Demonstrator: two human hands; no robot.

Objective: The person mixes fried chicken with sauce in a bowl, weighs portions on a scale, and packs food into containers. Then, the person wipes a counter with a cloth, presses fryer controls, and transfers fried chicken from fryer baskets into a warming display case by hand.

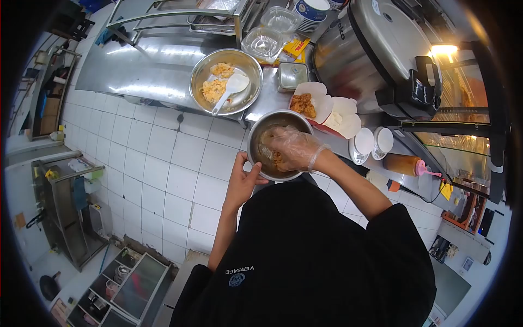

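Observation:
My left hand [245, 177] grips the near-left rim of a metal mixing bowl [253, 143], thumb on the edge. Inside that bowl is my right hand [297, 146] in a clear plastic glove, touching brown, crumbly food [279, 161] that looks like fried chicken. Its fingers are blurred and partly covered by the glove, so their closure is unclear. Just beyond the bowl, an open paper box [320, 90] holds browned fried pieces [303, 105]. Beside it, another open box [351, 106] contains white rice [333, 121].
A larger metal bowl [254, 61] holds orange rice and a white rice paddle [236, 84]. A big rice cooker [348, 54] stands at the back right. Two white scales [361, 143] and a brown sauce bottle [400, 163] sit along the right counter. Clear plastic containers [261, 42] are behind.

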